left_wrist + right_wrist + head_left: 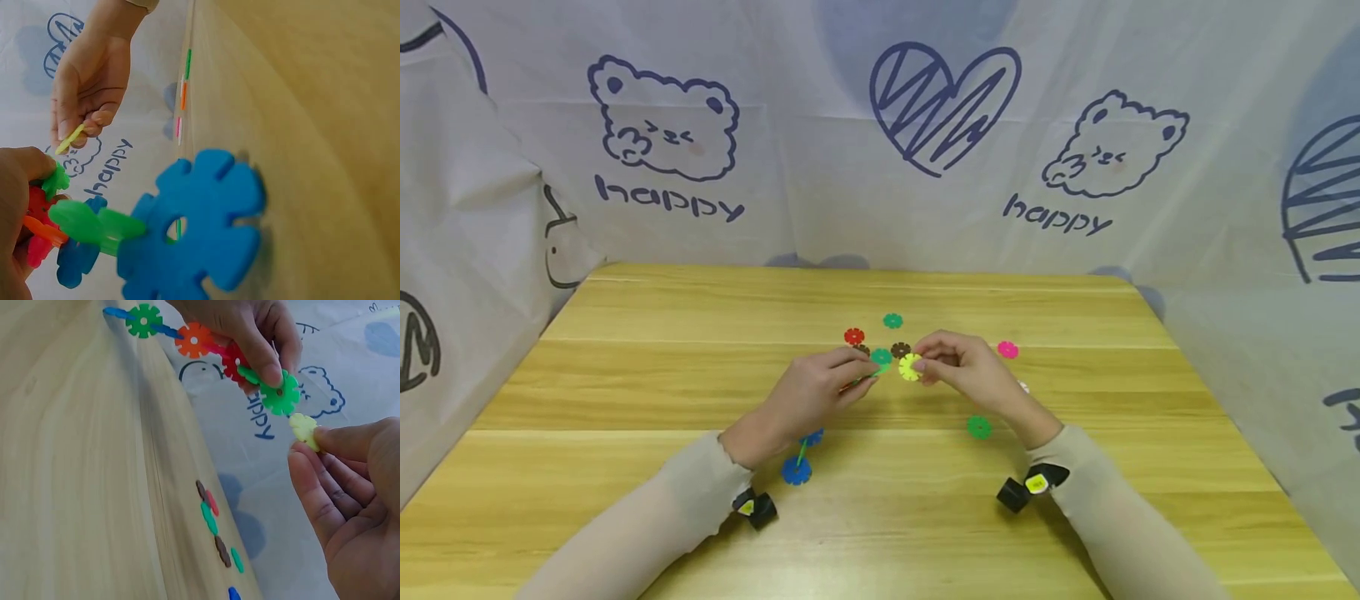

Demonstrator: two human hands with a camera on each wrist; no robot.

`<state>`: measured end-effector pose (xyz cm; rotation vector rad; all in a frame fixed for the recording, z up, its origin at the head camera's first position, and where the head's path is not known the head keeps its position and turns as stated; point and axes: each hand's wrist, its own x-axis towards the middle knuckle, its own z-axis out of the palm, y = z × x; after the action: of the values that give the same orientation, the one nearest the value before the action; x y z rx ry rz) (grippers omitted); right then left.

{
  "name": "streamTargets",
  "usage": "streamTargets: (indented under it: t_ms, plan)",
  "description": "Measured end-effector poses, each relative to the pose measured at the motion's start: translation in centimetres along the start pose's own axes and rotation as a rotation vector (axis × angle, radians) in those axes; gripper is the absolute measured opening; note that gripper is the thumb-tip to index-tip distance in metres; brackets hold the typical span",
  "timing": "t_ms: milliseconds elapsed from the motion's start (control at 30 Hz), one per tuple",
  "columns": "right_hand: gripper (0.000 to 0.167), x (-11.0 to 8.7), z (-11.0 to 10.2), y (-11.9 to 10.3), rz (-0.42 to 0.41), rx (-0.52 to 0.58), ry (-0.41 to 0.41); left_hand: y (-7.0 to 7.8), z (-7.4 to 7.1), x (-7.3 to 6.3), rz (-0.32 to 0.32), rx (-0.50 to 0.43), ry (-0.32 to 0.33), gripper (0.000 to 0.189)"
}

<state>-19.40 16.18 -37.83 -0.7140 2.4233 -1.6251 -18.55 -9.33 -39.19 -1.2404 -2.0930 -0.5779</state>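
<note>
My left hand [812,387] grips one end of a chain of notched plastic discs, with a green disc [289,400] sticking out at its fingertips. From there the chain runs through red, pink, an orange disc [186,345], blue and green to a large-looking blue disc [212,219] at the far end. It hangs below the left hand, above the table. Between thumb and fingers my right hand [981,379] pinches a yellow notched disc [911,367]. The yellow disc is close to the green end disc; in the right wrist view a small gap shows between them.
Loose discs lie on the wooden table [662,333]: a red disc [853,336], a brown disc [900,350] and a teal disc [892,320] beyond the hands. A pink disc [1007,349] and a green disc [979,427] flank the right hand. A white curtain [820,192] hangs behind.
</note>
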Motion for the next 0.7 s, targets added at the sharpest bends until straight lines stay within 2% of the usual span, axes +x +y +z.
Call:
streamTargets:
  t_ms: [133, 700]
  plan:
    - [0.018, -0.01, 0.36, -0.43, -0.012, 0.030, 0.020, 0.10, -0.07, 0.08, 0.018, 0.015, -0.004, 0.011]
    - [0.019, -0.04, 0.90, -0.83, -0.046, -0.008, 0.031, 0.50, -0.21, 0.32, 0.054, -0.003, 0.003, 0.012]
